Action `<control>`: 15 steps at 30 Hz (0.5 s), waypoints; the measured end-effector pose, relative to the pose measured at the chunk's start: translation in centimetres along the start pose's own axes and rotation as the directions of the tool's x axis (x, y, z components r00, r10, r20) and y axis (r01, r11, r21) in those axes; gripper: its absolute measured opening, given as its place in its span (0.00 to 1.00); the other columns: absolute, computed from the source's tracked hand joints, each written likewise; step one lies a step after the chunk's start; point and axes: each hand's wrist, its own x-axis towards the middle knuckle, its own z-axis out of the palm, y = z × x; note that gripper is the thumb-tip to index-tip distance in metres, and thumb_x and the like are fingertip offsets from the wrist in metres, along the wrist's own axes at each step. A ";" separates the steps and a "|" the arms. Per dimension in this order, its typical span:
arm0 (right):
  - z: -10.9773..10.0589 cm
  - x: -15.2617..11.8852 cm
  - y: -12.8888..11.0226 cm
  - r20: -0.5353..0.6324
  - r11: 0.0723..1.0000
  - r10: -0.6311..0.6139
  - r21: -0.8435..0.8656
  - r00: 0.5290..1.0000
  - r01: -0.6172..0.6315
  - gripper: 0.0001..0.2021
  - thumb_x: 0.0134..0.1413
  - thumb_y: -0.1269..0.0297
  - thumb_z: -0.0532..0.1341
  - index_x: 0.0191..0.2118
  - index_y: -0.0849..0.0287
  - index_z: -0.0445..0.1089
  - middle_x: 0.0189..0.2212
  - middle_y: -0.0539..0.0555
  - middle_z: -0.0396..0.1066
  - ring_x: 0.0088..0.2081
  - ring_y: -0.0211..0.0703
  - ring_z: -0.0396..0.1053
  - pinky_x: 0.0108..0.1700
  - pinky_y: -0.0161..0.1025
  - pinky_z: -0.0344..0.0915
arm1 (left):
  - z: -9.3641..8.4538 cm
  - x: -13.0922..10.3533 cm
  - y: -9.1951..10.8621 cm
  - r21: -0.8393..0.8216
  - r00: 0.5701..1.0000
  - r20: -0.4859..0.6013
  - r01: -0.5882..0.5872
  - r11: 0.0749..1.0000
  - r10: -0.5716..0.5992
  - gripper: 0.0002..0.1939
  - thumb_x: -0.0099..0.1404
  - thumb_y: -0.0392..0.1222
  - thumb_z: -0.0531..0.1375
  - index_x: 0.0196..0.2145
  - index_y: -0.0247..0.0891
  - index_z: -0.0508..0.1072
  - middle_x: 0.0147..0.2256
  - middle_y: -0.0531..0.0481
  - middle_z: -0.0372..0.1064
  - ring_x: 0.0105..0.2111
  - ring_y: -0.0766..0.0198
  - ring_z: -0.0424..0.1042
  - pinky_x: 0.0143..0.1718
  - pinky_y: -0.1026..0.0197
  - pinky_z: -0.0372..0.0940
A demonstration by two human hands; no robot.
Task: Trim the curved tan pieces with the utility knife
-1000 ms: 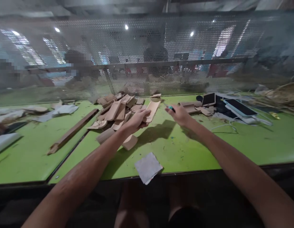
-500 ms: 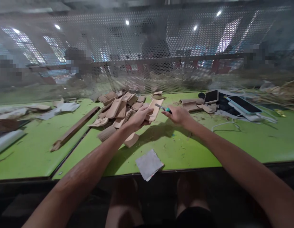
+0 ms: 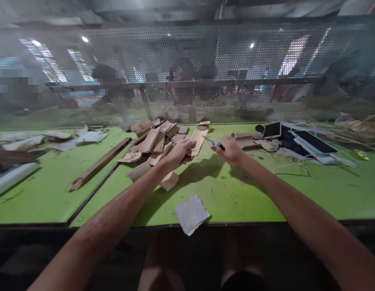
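My left hand (image 3: 181, 151) is closed on a pale, slightly curved piece of wood or bamboo (image 3: 198, 141), tilted up above the table. In my right hand (image 3: 231, 151) is a knife (image 3: 218, 144) with a black and teal handle, my fingers wrapped round it. Its thin blade points left toward the pale piece, and its tip is close to that piece's right edge; I cannot tell whether they touch. Beyond and left of my left hand lies a heap of similar curved pieces (image 3: 150, 140). A grey square of sandpaper or cloth (image 3: 192, 214) lies near the table's front edge.
On the green table (image 3: 320, 194) a long wooden strip (image 3: 99, 163) lies at the left. More curved pieces (image 3: 244, 140) and two phones, one dark-screened (image 3: 315, 142) and one white-framed (image 3: 272, 130), lie at the right with a white cable (image 3: 292, 166). A perforated screen (image 3: 236, 97) stands behind; people are beyond it.
My right hand and the knife have moved slightly right, away from the pale piece. My left hand still holds that piece. The whole view has shifted a little.
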 end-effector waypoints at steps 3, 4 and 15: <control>0.9 -0.3 -2.0 0.109 0.996 -0.047 -0.074 0.993 0.056 0.41 0.60 0.29 0.34 0.38 0.61 0.70 0.26 0.57 0.69 0.25 0.42 0.60 0.28 0.38 0.48 | -0.2 0.2 0.2 0.002 1.000 -0.016 -0.026 1.000 0.026 0.13 0.64 0.43 0.59 0.28 0.40 0.57 0.18 0.61 0.51 0.13 0.76 0.51 0.13 0.72 0.46; 1.1 -0.4 -2.3 0.114 0.992 -0.040 -0.115 0.993 0.053 0.42 0.60 0.30 0.33 0.39 0.61 0.70 0.26 0.58 0.70 0.25 0.42 0.60 0.28 0.38 0.47 | -0.2 0.3 0.2 0.016 0.999 -0.022 -0.029 0.999 0.029 0.13 0.64 0.43 0.59 0.27 0.40 0.57 0.18 0.61 0.51 0.12 0.75 0.51 0.13 0.72 0.46; 0.7 -0.6 -1.9 -0.011 0.947 -0.069 -0.314 0.998 0.062 0.41 0.65 0.34 0.34 0.43 0.63 0.72 0.29 0.61 0.74 0.27 0.45 0.64 0.28 0.40 0.45 | -0.4 0.1 0.2 -0.008 0.997 0.037 -0.064 0.998 0.064 0.15 0.67 0.42 0.59 0.28 0.40 0.55 0.17 0.63 0.47 0.12 0.77 0.48 0.14 0.72 0.46</control>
